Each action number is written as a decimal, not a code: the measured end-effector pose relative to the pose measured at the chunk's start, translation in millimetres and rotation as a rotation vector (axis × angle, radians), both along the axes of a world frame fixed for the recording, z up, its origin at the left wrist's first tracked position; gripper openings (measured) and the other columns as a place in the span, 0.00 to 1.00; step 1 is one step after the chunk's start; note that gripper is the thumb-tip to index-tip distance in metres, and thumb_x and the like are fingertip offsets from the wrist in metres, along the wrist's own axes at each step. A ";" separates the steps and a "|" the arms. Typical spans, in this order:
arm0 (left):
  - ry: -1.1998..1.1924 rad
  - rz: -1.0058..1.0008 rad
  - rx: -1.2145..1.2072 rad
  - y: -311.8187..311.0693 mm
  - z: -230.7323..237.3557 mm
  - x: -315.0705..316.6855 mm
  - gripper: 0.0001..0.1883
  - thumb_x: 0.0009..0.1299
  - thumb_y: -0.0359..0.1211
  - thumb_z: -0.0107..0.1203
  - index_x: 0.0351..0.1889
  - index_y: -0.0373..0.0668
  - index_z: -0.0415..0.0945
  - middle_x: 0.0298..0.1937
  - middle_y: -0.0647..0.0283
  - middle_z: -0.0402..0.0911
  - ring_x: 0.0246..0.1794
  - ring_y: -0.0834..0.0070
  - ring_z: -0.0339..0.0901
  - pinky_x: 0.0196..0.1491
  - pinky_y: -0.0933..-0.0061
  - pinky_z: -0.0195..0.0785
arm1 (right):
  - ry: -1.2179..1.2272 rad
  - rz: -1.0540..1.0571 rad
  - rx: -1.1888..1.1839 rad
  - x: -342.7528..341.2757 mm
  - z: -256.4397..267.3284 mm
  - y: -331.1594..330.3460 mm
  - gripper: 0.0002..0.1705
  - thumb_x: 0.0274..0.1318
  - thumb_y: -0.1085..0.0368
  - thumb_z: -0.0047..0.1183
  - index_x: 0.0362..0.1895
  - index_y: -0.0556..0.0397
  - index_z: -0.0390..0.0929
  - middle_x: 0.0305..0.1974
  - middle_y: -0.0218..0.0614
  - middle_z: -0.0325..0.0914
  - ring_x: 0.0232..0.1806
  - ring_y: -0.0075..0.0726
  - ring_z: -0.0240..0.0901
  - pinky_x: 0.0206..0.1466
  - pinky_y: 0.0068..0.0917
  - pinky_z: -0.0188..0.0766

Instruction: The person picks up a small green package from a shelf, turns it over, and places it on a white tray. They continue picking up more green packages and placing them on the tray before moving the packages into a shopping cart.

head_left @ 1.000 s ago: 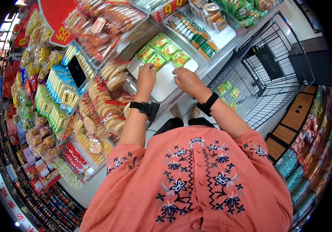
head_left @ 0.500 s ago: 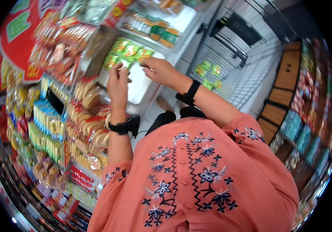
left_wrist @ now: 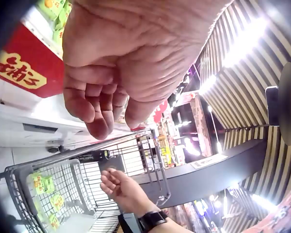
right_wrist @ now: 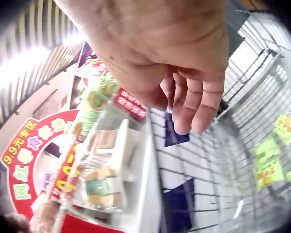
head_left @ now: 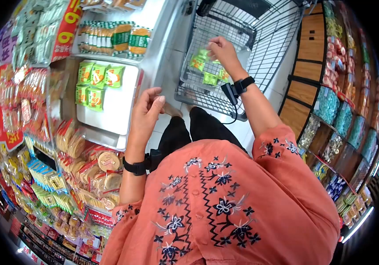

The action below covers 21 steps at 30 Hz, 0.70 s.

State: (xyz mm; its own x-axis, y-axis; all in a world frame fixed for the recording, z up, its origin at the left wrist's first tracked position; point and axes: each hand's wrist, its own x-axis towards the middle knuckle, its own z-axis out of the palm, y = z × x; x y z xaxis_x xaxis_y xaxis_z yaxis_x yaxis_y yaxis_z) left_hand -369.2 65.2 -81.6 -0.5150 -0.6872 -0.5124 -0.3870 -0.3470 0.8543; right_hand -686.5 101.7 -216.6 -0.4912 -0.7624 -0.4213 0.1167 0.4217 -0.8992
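My right hand [head_left: 224,54] is over the shopping cart [head_left: 260,66], its fingers loosely bent. In the right wrist view, nothing shows between the fingers of that hand [right_wrist: 169,48]. Several green snack packets [head_left: 210,78] lie in the cart, below the right hand. Beside the display counter, my left hand [head_left: 146,112] hangs in the air with relaxed fingers. The left wrist view shows this hand [left_wrist: 131,53] holding nothing. A white tray [head_left: 119,106] to its left bears several more green packets [head_left: 94,99], grouped at the tray's far left side.
Behind the tray stands a bin of wrapped biscuits [head_left: 110,37]. Round bagged crackers [head_left: 108,161] fill the counter nearer me. To the right runs a wooden shelf [head_left: 311,57] with bagged sweets [head_left: 326,104]. The cart's wire side [head_left: 277,48] rises right of my right hand.
My right hand has moved right, from beside the tray to over the cart. The left hand has drawn back from the packets. The head view has turned toward the cart.
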 end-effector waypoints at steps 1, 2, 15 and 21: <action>-0.021 -0.006 0.022 0.4 -3.9 -5.2 0.17 0.75 0.36 0.54 0.58 0.38 0.73 0.42 0.67 0.78 0.33 0.83 0.74 0.33 0.83 0.64 | 0.020 0.001 0.065 -13.8 -22.4 8.0 0.15 0.60 0.64 0.53 0.48 0.60 0.76 0.35 0.37 0.81 0.30 0.28 0.81 0.31 0.24 0.78; -0.042 -0.011 0.045 0.6 -7.4 -9.5 0.17 0.75 0.37 0.54 0.58 0.38 0.73 0.43 0.66 0.78 0.33 0.83 0.74 0.33 0.83 0.64 | 0.018 0.020 0.148 -24.8 -45.1 16.0 0.16 0.57 0.64 0.55 0.47 0.59 0.77 0.34 0.37 0.81 0.30 0.29 0.81 0.29 0.24 0.78; -0.113 0.000 0.248 12.2 -79.2 -41.5 0.18 0.75 0.38 0.54 0.58 0.38 0.73 0.40 0.67 0.77 0.34 0.83 0.74 0.34 0.82 0.63 | 0.529 0.785 0.599 -14.9 -217.9 72.2 0.22 0.53 0.63 0.55 0.52 0.57 0.75 0.50 0.55 0.79 0.56 0.58 0.74 0.60 0.44 0.72; -0.125 -0.007 0.310 25.1 -98.4 -42.4 0.19 0.75 0.39 0.55 0.58 0.37 0.73 0.41 0.66 0.79 0.34 0.83 0.75 0.33 0.82 0.63 | 0.581 0.841 0.706 -9.6 -255.2 83.9 0.27 0.53 0.62 0.58 0.59 0.49 0.71 0.56 0.51 0.71 0.57 0.58 0.74 0.57 0.47 0.75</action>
